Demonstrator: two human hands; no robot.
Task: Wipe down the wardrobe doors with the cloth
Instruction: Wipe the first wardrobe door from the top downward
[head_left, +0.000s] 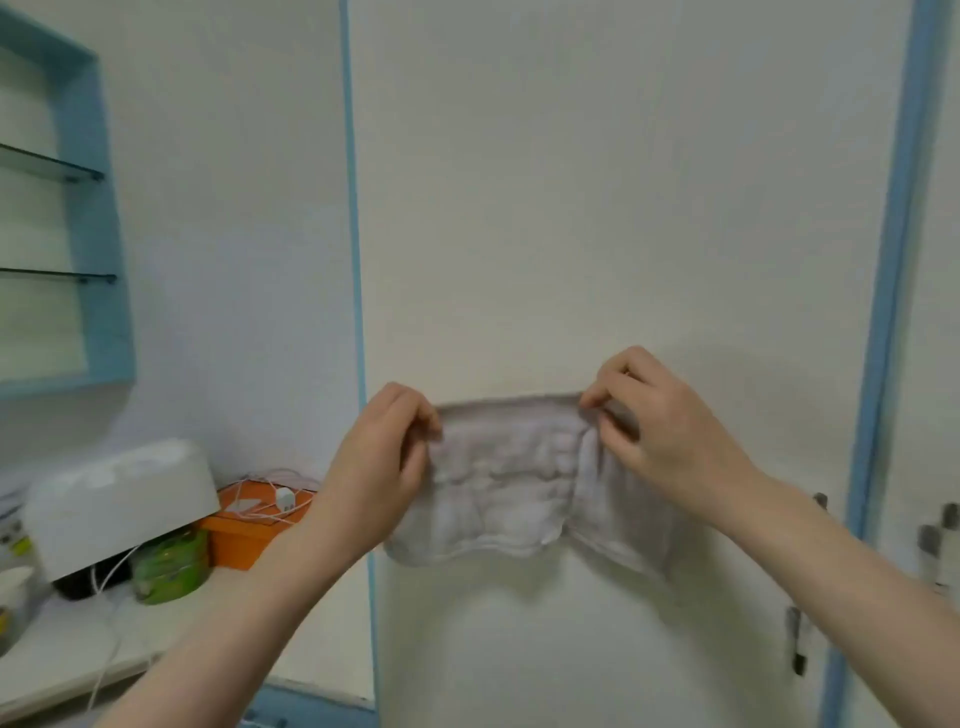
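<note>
A pale grey cloth is stretched flat between both hands in front of a white wardrobe door with light-blue edging. My left hand pinches the cloth's upper left corner. My right hand pinches its upper right corner, where a fold of cloth hangs down behind the front layer. Whether the cloth touches the door cannot be told. A dark door handle sits low on the right side of the door.
Left of the wardrobe, a white counter holds a white appliance, an orange box with white cables, and a green container. A blue-framed niche with glass shelves is upper left. Another door panel lies right.
</note>
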